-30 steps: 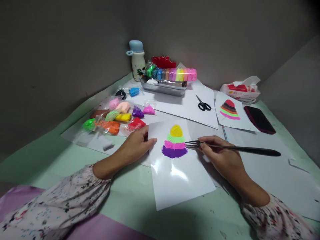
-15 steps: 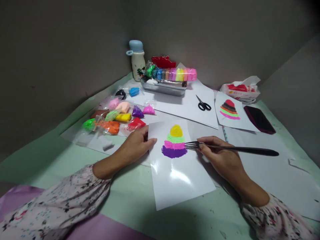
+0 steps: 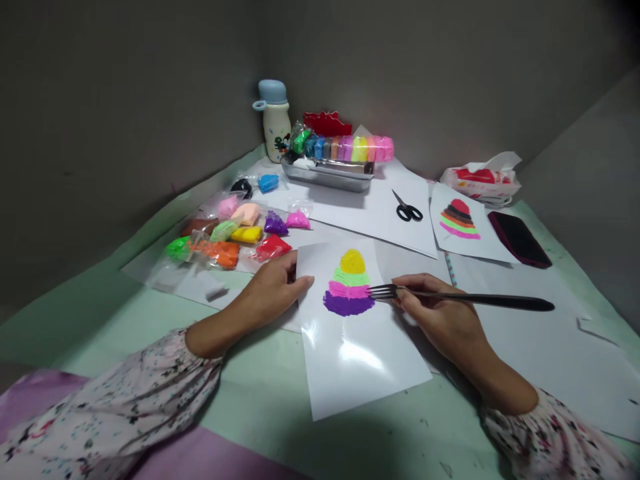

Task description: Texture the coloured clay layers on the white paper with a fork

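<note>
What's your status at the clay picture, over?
Left grip open, pinning sheet. Right grip shut on fork, tines at pink clay band. Nothing blocking.

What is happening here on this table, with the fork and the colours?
A person works with coloured clay on paper. The left hand presses down the white sheet at its left edge. The right hand holds a fork, its tines touching the right side of the striped clay shape. Clay bags lie to the left; scissors lie farther back.

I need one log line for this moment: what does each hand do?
left hand: resting on paper sheet edge | right hand: holding fork | fork tines: at right edge of clay picture
</note>
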The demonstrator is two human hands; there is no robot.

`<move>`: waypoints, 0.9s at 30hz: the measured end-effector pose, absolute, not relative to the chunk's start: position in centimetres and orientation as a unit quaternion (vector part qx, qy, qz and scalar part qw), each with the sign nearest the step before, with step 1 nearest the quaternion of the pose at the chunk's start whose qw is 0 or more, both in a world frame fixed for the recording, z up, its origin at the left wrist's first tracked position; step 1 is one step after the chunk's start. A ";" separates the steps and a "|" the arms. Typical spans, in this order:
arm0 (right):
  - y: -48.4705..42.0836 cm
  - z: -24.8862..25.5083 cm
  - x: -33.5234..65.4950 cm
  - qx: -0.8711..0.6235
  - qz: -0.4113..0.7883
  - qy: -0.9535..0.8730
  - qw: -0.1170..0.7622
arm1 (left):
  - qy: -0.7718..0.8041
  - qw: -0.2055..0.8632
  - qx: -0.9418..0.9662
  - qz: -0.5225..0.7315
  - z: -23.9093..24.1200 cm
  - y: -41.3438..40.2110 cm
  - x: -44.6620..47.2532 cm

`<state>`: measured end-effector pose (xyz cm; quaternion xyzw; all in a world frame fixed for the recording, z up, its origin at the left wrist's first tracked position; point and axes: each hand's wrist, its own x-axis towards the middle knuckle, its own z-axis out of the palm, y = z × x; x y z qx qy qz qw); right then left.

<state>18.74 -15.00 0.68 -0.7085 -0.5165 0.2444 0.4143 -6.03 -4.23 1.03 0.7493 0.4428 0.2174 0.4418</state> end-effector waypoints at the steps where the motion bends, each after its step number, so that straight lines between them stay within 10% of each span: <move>1: -15.0 0.6 18.7 -0.709 0.241 -0.518 0.414 | 0.443 0.442 0.750 0.216 1.0 -4.2 -6.0; 27: -15.0 0.7 18.8 -0.715 0.240 -0.510 0.414 | 0.430 0.444 0.755 0.219 0.8 -4.2 -6.1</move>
